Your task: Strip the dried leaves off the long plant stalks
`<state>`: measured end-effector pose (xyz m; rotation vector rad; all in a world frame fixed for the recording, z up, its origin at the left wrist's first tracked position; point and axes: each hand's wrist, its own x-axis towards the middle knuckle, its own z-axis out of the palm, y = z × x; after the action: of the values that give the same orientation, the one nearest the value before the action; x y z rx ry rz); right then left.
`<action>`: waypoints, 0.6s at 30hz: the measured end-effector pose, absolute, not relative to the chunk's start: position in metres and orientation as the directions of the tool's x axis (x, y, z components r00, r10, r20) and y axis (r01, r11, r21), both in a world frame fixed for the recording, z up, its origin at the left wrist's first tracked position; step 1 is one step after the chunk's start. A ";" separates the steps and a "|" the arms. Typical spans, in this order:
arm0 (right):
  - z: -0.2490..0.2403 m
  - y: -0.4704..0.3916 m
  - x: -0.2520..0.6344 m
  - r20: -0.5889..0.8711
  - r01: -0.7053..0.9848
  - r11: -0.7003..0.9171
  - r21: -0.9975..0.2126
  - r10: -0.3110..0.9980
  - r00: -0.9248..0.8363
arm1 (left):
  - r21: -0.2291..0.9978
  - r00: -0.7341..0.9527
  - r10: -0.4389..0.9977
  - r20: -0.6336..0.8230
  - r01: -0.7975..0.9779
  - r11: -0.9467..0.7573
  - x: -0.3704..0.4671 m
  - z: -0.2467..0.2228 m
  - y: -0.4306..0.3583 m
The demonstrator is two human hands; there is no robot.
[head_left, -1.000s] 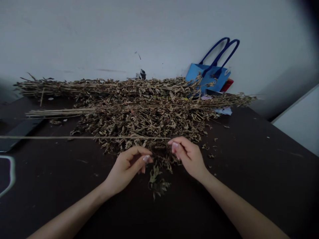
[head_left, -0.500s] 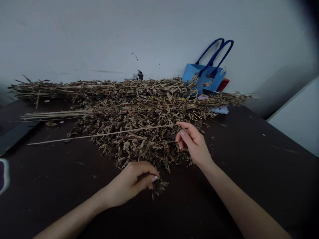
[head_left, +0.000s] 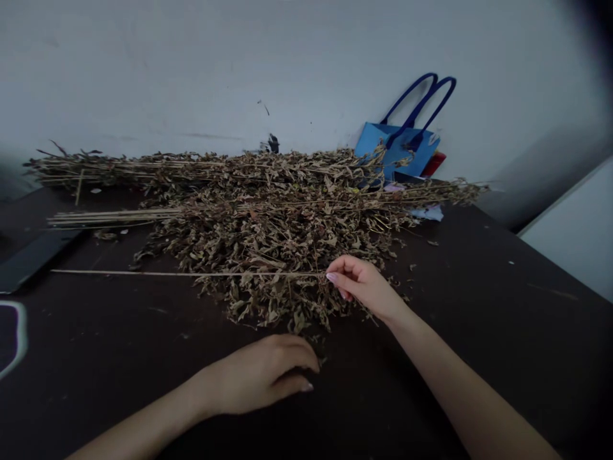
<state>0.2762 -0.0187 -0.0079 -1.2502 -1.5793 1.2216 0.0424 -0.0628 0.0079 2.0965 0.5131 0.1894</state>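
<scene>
Between thumb and forefinger, my right hand (head_left: pixel 366 287) pinches the end of a long, thin dried stalk (head_left: pixel 158 273). The stalk stretches left across the front of a heap of dry, curled leaves (head_left: pixel 287 243) and past it over the dark table. Just in front of the heap is my left hand (head_left: pixel 263 374), palm down, thumb apart from the fingers and nothing seen between them. A small clump of leaves (head_left: pixel 316 345) shows right beyond its fingertips.
Bundled dried stems (head_left: pixel 115 218) lie along the dark table (head_left: pixel 454 358) behind the heap, near the wall. A blue bag (head_left: pixel 395 150) leans at the back right. A flat black object (head_left: pixel 36 255) lies at the left, with a pale-rimmed thing (head_left: pixel 20 342) nearer.
My left hand has let go of the leaf clump and opened, shifting slightly nearer me. My right hand has come lower and nearer with the stalk, which now lies almost level.
</scene>
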 end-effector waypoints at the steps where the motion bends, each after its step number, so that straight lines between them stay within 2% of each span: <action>1: -0.008 -0.019 0.276 0.000 0.287 0.072 -0.955 0.970 -0.243 | 0.822 0.890 0.452 -0.060 0.301 -0.483 0.042 0.006 -0.062; 3: -0.007 -0.020 0.276 -0.007 0.381 0.111 -0.918 0.955 -0.296 | 0.807 0.875 0.479 -0.067 0.330 -0.490 0.042 0.004 -0.060; 5: -0.004 -0.022 0.276 -0.037 0.388 0.108 -0.916 0.937 -0.347 | 0.801 0.871 0.486 -0.071 0.341 -0.493 0.042 0.004 -0.059; 8: 0.002 -0.025 0.274 -0.035 0.194 0.029 -0.981 0.947 -0.319 | 0.804 0.877 0.475 -0.066 0.329 -0.495 0.042 0.004 -0.058; 10: 0.010 -0.025 0.276 0.042 0.022 0.047 -0.999 0.980 -0.194 | 0.808 0.879 0.473 -0.056 0.318 -0.496 0.041 0.005 -0.057; 13: 0.027 -0.022 0.291 0.193 -0.126 0.201 -0.971 0.979 0.072 | 0.808 0.879 0.476 -0.039 0.308 -0.502 0.040 0.003 -0.057; 16: 0.047 -0.022 0.327 0.318 -0.115 0.367 -0.923 0.897 0.306 | 0.800 0.876 0.480 -0.039 0.315 -0.510 0.040 0.001 -0.056; 18: 0.057 -0.029 0.358 0.413 -0.013 0.463 -0.886 0.803 0.430 | 0.795 0.875 0.482 -0.035 0.317 -0.517 0.040 0.001 -0.056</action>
<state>0.3583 -0.0289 0.0567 -0.9596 -1.0008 0.6207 0.0401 -0.0560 0.0010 2.1563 0.5745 0.2373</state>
